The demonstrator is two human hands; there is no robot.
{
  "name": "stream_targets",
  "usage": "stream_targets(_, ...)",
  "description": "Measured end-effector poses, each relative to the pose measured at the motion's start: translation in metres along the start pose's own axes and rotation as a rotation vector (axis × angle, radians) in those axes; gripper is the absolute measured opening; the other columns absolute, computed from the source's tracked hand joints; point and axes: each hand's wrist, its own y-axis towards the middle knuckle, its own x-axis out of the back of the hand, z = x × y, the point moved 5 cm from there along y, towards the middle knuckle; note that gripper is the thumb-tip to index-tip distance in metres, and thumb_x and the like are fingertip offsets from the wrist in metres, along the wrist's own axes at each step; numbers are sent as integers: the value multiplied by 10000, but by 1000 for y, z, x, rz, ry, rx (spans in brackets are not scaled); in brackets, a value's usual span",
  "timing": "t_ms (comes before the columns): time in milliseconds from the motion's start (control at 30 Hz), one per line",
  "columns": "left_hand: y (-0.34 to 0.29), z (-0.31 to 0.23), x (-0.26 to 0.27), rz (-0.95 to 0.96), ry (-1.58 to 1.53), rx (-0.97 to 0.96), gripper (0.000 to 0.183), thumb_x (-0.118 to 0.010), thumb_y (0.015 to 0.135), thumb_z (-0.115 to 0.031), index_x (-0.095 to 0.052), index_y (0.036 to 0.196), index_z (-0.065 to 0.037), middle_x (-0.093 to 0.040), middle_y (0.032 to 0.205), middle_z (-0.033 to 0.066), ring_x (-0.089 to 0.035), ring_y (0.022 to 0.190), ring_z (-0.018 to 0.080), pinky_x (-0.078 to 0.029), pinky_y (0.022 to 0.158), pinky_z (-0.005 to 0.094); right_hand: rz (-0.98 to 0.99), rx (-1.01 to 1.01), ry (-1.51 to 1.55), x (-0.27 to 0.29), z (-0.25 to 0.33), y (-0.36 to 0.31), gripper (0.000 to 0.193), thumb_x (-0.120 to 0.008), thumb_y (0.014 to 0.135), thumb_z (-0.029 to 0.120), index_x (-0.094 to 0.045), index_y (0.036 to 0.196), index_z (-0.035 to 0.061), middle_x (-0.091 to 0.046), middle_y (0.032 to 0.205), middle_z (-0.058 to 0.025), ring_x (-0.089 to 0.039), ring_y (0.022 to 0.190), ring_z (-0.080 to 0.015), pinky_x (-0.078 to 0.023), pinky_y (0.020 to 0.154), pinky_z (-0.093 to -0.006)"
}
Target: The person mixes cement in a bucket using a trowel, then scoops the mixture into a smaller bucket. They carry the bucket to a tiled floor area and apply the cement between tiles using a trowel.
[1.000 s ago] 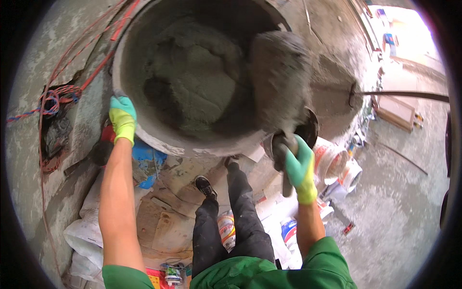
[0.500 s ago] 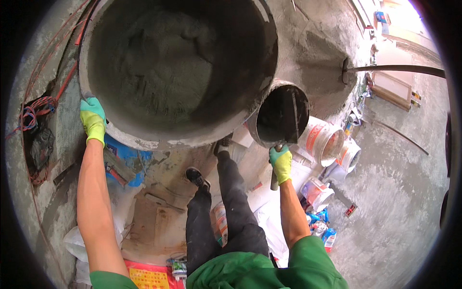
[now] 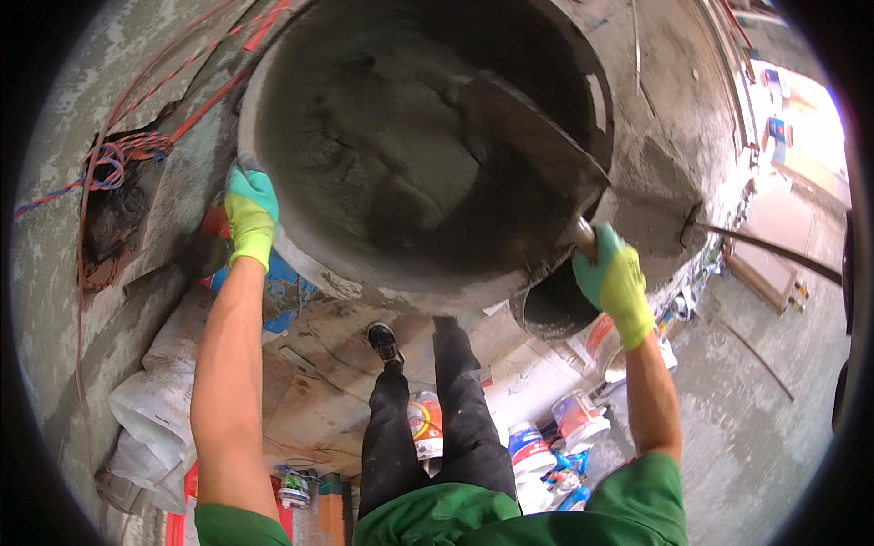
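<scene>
My left hand (image 3: 250, 217), in a green and yellow work glove, is closed over the near left rim of a large round tub (image 3: 320, 278). Wet grey mortar (image 3: 391, 150) lies heaped and smeared inside it. My gloved right hand (image 3: 615, 280) grips the handle of a trowel (image 3: 533, 136) at the tub's right side. The broad dark blade reaches in over the mortar; its far end is in shadow, so I cannot tell how deep it sits. Just below that hand stands a small dark bucket (image 3: 553, 311), partly hidden by the tub rim and my glove.
White sacks (image 3: 155, 400) lie at the left. Red and blue rope (image 3: 114, 168) is coiled at the wall. Several paint pails (image 3: 579, 419) stand on the right. A long rod (image 3: 774, 250) sticks out at the far right. My feet are on a board floor (image 3: 319, 391).
My right hand has lifted the trowel from the small bucket and swung its blade up and left into the large tub. My left hand stays on the rim. The whole view has shifted.
</scene>
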Motion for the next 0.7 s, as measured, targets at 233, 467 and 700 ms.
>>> stream_targets(233, -6, -14, 9, 57, -22, 141, 356, -418, 922, -275, -558, 1022, 37, -600, 900, 326, -575, 870, 479, -467, 698, 498, 128, -29, -306, -129, -24, 218, 265, -534, 879, 239, -626, 954, 3, -651, 848, -236, -639, 814, -393, -505, 664, -453)
stream_targets(467, -7, -19, 13, 114, 68, 238, 378, -399, 948, -299, -582, 1039, 19, -623, 788, 284, -611, 770, 446, -491, 634, 479, 320, -219, 930, -328, 50, 266, 140, -541, 880, 163, -619, 862, 48, -605, 716, -109, -579, 608, -207, -470, 529, -339)
stream_targets(700, -6, -24, 17, 120, 56, 221, 380, -394, 949, -297, -576, 1054, 20, -611, 798, 298, -601, 787, 461, -470, 639, 480, 465, -660, 1989, -334, 111, 262, 78, -514, 907, 143, -562, 871, 95, -481, 640, 3, -464, 525, -144, -417, 481, -303)
